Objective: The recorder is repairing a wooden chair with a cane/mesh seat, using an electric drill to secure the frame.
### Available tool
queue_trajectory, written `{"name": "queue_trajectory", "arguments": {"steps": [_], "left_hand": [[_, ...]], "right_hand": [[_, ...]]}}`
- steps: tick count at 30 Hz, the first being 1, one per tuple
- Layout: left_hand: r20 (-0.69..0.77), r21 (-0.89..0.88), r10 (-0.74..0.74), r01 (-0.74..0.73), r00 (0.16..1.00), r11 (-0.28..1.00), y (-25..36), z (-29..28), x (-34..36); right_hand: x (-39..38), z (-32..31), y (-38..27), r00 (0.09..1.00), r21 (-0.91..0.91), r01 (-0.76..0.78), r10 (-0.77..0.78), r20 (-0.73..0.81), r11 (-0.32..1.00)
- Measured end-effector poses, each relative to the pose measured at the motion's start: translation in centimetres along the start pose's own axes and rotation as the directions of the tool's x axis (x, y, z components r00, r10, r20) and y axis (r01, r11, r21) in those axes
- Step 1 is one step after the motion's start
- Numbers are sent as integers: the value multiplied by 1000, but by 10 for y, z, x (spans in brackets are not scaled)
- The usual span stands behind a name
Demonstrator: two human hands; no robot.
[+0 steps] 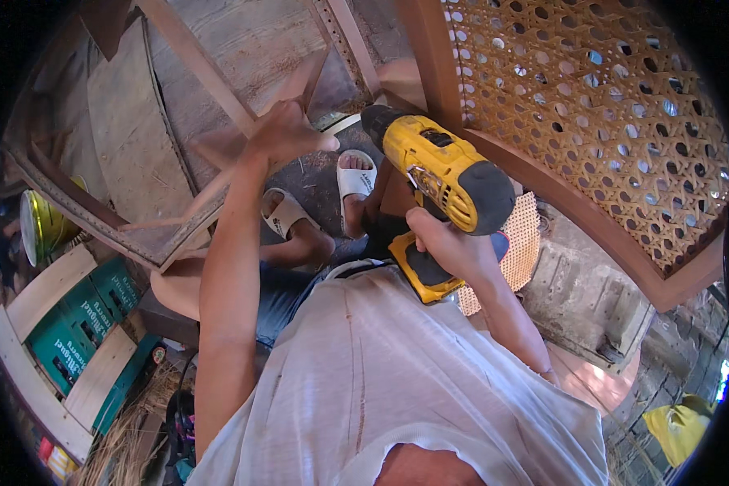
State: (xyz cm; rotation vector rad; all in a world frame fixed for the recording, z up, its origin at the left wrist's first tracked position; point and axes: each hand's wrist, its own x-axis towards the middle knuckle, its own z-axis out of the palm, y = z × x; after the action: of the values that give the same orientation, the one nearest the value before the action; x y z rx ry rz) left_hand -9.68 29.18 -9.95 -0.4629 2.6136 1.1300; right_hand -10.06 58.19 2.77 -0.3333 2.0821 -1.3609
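My right hand (455,247) is wrapped round the handle of a yellow and black cordless drill (445,166). The drill's dark chuck points up and to the left, close to where the wooden parts meet. Farther left, my left hand (286,134) closes on a rail of a brown wooden frame (206,77), its thumb sticking out to the right. Small holes line some of the frame's edges. At the upper right stands a panel of woven cane webbing (559,105) set in a curved wooden surround (575,202). The chuck's very tip is hard to make out.
Green crates (69,348) with pale wooden planks (101,368) stand at the left, beside a yellow tin (50,225). Straw-like strands (130,429) lie below them. My feet wear white slippers (355,180). A grey slab (587,283) and a yellow bag (679,429) are at the right.
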Motion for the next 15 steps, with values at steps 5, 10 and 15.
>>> {"name": "queue_trajectory", "arguments": {"steps": [5, 10, 15], "left_hand": [[51, -2, -63, 63, 997, 998, 14, -9, -5], [64, -254, 64, -46, 996, 966, 21, -17, -8], [-69, -256, 90, -105, 994, 961, 34, -23, 5]], "right_hand": [[-27, -16, -10, 1000, -122, 9, -10, -3, 992], [-66, -45, -11, 994, -402, 104, -102, 26, 910], [-81, -53, 11, 991, -182, 102, -116, -66, 978]]}}
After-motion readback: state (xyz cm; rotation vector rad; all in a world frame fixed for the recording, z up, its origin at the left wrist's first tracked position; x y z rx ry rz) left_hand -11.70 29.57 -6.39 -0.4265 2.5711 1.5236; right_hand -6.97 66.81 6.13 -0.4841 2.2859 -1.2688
